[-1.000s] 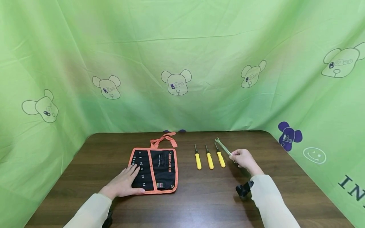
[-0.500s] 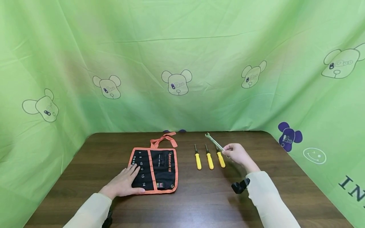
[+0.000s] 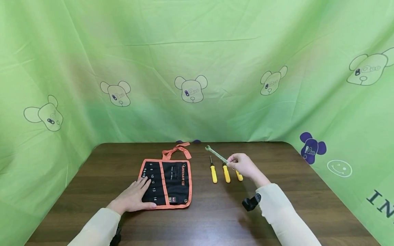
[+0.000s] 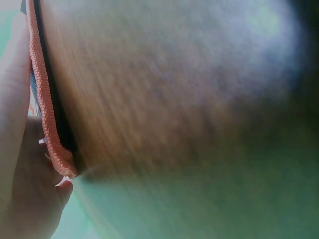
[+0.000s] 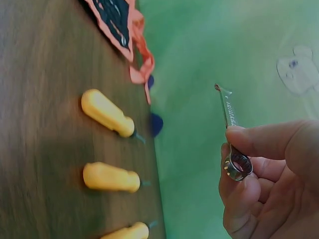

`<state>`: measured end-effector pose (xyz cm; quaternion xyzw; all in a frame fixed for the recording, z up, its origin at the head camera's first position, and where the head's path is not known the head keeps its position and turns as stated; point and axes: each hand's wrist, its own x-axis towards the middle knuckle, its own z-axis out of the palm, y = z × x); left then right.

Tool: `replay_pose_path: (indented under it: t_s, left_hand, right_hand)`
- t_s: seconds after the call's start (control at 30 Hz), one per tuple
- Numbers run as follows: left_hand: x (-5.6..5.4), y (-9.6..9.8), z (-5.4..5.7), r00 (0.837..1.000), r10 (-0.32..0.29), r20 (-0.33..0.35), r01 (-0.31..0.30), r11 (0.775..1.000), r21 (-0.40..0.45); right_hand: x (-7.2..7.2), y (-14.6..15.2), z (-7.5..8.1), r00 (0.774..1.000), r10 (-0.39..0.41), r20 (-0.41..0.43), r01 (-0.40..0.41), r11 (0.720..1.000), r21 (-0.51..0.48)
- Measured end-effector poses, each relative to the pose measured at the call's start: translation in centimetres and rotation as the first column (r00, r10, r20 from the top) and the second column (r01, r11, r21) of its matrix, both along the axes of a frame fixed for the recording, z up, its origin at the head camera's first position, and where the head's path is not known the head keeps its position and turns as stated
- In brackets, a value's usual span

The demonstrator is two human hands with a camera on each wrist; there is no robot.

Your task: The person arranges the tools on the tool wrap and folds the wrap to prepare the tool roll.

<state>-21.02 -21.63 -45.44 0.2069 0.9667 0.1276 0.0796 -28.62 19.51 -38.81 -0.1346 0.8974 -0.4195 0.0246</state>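
Observation:
Thumb and fingers of my right hand [image 3: 244, 165] pinch a combination wrench [image 3: 217, 154] near its ring end, with the open end pointing to the far left. In the right wrist view the ring end [image 5: 238, 167] shows between the fingers, and the wrench is raised over the table. My left hand [image 3: 133, 195] lies with fingers spread on the left side of a black tool pouch [image 3: 176, 177] with orange edging and printed size numbers. The left wrist view shows the pouch's orange edge [image 4: 42, 89] along that hand.
Three yellow-handled screwdrivers lie side by side right of the pouch: a left one [image 3: 213, 174], a middle one [image 3: 226, 174] and a right one [image 3: 239, 176] partly hidden by my right hand. An orange tie strap [image 3: 175, 150] trails from the pouch toward the table's [image 3: 123, 153] far edge.
My right hand has carried the wrench leftward, from right of the screwdrivers to over them. The left hand and the pouch have stayed in place.

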Motion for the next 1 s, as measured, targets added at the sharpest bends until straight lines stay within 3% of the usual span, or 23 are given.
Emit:
replay_pose_path:
  t_s: [0.27, 0.77, 1.0]
  left_hand:
    - [0.0, 0.0, 0.1, 1.000, -0.002, 0.013, 0.002, 1.000, 0.000]
    - [0.0, 0.1, 0.1, 1.000, 0.002, 0.012, -0.002, 1.000, -0.007]
    - [-0.1, -0.1, -0.1, 1.000, -0.004, 0.000, 0.004, 1.000, -0.006]
  right_hand:
    - [0.4, -2.2, -0.1, 0.997, 0.069, -0.038, -0.067, 0.996, 0.055]
    - [1.3, -5.6, -1.3, 0.973, 0.228, -0.038, -0.225, 0.972, 0.060]
    - [1.7, -7.1, -1.8, 0.960, 0.279, 0.021, -0.280, 0.960, 0.029]
